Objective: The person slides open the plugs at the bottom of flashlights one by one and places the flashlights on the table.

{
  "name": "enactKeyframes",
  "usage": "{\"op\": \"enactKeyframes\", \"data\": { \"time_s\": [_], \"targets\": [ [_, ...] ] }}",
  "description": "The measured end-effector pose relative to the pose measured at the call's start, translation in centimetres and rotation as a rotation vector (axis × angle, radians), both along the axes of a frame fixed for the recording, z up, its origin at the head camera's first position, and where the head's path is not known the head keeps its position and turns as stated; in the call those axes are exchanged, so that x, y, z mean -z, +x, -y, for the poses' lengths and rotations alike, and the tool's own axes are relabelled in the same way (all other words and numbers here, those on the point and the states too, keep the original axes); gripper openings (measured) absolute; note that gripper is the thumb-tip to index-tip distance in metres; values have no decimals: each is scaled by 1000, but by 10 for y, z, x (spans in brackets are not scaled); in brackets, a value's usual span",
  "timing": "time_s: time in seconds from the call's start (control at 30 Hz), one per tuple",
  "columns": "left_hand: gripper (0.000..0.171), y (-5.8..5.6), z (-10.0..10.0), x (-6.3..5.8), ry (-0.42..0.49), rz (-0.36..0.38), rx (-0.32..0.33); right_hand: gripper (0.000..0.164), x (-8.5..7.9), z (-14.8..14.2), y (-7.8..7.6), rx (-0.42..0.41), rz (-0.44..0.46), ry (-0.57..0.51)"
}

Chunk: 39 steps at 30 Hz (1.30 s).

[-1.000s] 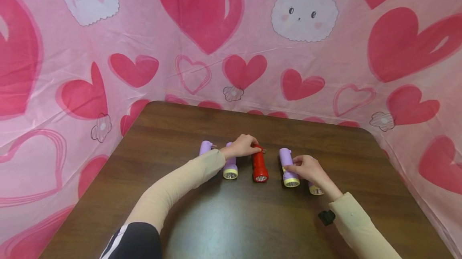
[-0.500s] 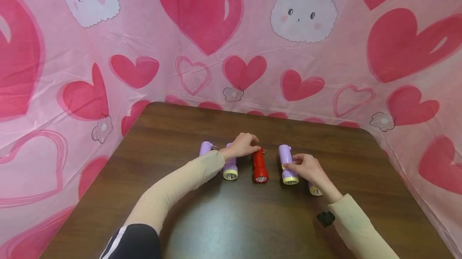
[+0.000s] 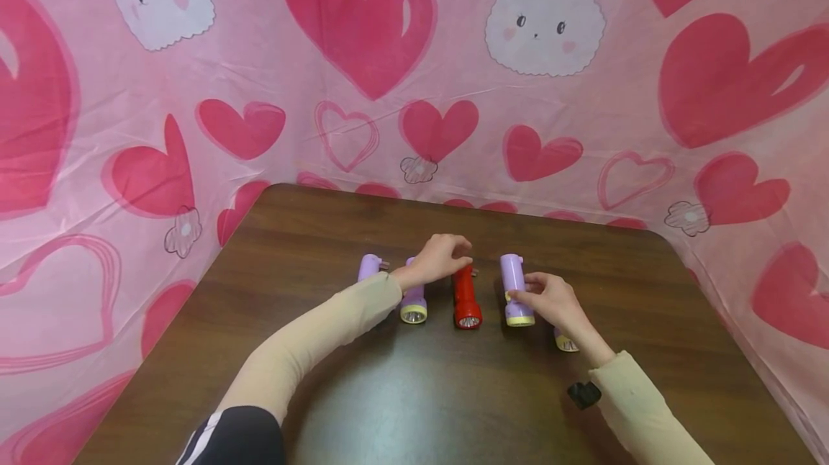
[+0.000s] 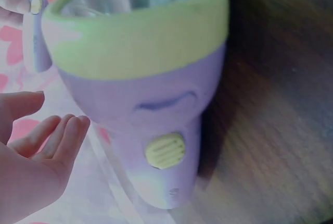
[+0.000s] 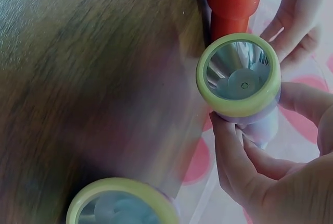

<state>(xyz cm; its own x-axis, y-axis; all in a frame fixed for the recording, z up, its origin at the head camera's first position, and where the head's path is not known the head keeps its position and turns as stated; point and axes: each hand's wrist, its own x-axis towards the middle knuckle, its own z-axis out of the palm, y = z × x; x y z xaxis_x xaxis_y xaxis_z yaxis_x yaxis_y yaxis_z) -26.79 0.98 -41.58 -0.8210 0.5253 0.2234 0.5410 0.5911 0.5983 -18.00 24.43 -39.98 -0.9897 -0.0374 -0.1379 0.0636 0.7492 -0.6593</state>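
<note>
In the head view my right hand (image 3: 558, 301) pinches a purple flashlight (image 3: 512, 276) with a yellow rim between thumb and fingers. The right wrist view shows that flashlight's lens (image 5: 240, 73) facing the camera. My left hand (image 3: 439, 256) hovers by the back end of a red flashlight (image 3: 464, 294); in the left wrist view its fingers are apart and hold nothing. Beneath the left wrist lies another purple flashlight (image 3: 414, 307), partly covered, its yellow switch (image 4: 165, 150) showing close to the left wrist camera.
A purple flashlight (image 3: 370, 265) lies at the far left of the row, half hidden by the left sleeve. One more (image 3: 565, 340) lies mostly hidden under the right hand. The brown wooden table (image 3: 414, 393) meets a pink heart-patterned cloth (image 3: 363, 141) at its back edge.
The purple flashlight in my right hand has moved slightly away and its lens has turned out of the head view. My left hand has risen slightly off the red flashlight, its fingers loosening.
</note>
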Motion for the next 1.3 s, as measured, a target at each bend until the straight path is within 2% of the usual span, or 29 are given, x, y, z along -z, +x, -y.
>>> {"op": "enactKeyframes", "data": {
  "time_s": [0.33, 0.5, 0.77, 1.3],
  "targets": [
    [29, 10, -5, -13, 62, -14, 21, 54, -5, 7, 3, -13, -71, -36],
    [30, 16, -6, -19, 103, 25, 46, 53, -8, 11, 5, -11, -93, -50],
    [29, 19, -6, -23, 148, 0, 67, 50, -11, 17, 7, -12, -120, -100],
    [30, 28, -10, -31, 226, 18, 97, 49, -16, 23, 11, -24, -194, -99]
  ]
}}
